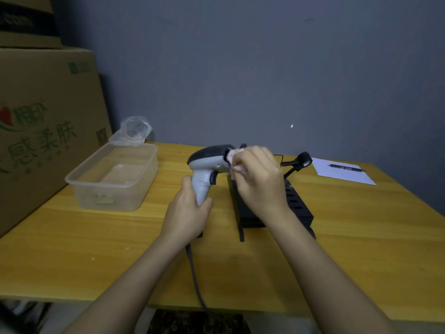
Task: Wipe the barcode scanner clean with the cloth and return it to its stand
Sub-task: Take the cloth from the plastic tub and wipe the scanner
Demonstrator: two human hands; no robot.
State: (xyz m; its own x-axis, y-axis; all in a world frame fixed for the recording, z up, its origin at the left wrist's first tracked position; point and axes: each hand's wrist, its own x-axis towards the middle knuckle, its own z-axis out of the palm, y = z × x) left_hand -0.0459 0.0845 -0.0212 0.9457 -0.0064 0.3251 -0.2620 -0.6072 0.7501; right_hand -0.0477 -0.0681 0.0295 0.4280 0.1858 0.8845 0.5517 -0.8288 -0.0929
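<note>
Pink cloth (233, 157) pinched in right hand (258, 179), pressed against barcode scanner (209, 162) nose; left hand (186, 213) wraps handle, above wooden table (349, 237).

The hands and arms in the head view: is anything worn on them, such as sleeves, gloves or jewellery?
Nothing is worn. The left hand and the right hand are bare, without gloves, and no ring, watch or bracelet shows. Both forearms are uncovered down to the picture's lower edge; no sleeve is visible.

Grey-and-black barcode scanner (208, 162) held upright, pink cloth (233, 156) pressed against its head.
</note>
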